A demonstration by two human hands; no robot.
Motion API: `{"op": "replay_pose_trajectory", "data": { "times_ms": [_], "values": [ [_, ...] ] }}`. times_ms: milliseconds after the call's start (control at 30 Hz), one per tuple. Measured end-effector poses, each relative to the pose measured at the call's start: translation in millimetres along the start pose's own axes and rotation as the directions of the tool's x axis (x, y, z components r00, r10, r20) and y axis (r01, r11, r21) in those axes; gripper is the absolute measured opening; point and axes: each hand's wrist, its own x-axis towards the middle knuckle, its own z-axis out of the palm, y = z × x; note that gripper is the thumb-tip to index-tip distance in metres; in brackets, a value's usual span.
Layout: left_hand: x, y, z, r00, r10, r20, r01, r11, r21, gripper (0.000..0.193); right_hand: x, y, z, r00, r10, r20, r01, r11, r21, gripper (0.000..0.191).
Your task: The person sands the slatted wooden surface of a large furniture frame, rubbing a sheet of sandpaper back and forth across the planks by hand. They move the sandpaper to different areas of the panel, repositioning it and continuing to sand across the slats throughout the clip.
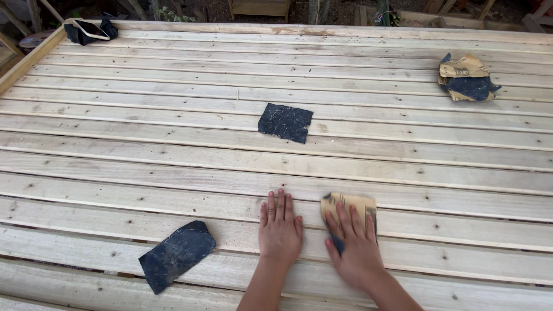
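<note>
Left hand (280, 227): near centre, flat on a plank, palm down, fingers straight and held close together, pointing far. Holds nothing; touches bare wood only.

Right hand (354, 242): just right of the left hand, apart from it. Palm down, fingers slightly spread, pressed on top of a folded sandpaper (349, 210). Not pinching; the sheet lies trapped between palm and plank. Hand outline is blurred.

Folded sandpaper: tan backing up, dark grit showing at the edge under the fingers. Lies on the same near planks, its far edge sticking out beyond the fingertips.

Near sheet (177, 255): dark, worn sandpaper, grit up, lying loose at near left, well apart from the left hand. Corners rounded, dusty.

Deck (144, 167): pale wooden planks running left to right, narrow gaps between them, nail heads and knots visible. Fills nearly the whole view.

Middle sheet (286, 122): dark, roughly rectangular sandpaper with pale scratch lines, lying flat at centre, beyond both hands and well apart from them.

Crumpled sheet (466, 79): far right, tan backing and dark grit mixed, folded and torn at the edges.

Phone (89, 29): far left corner, resting on a dark cloth (80, 35) by the deck's raised edge.

Beyond the deck: wooden frames and dirt ground, detail unclear.
</note>
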Motion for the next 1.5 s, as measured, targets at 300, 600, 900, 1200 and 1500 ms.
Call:
{"op": "replay_pose_trajectory", "data": {
  "times_ms": [300,600,900,1200,1500],
  "values": [
    [23,44,18,0.932,0.098,-0.350,-0.069,0.993,0.094,0.065,-11,18,6,0.879,-0.161,-0.450,0.143,0.987,-0.074,0.072],
    [42,47,1,0.980,-0.109,0.168,0.110,0.994,0.007,0.070,142,40,-38,0.991,0.098,0.087,-0.106,0.990,0.090,0.068],
    [39,57,-29,0.970,-0.076,0.232,0.084,0.996,-0.022,0.062,-73,31,26,0.829,-0.251,-0.500,0.238,0.967,-0.091,0.074],
    [51,47,-10,0.991,0.004,0.134,0.006,0.997,-0.074,0.062,149,36,-47,0.965,0.132,0.229,-0.131,0.991,-0.019,0.068],
    [47,46,-14,0.988,0.017,0.157,0.001,0.994,-0.110,0.064,-27,12,-6,0.915,-0.162,-0.369,0.130,0.986,-0.109,0.066]
  ]
}}
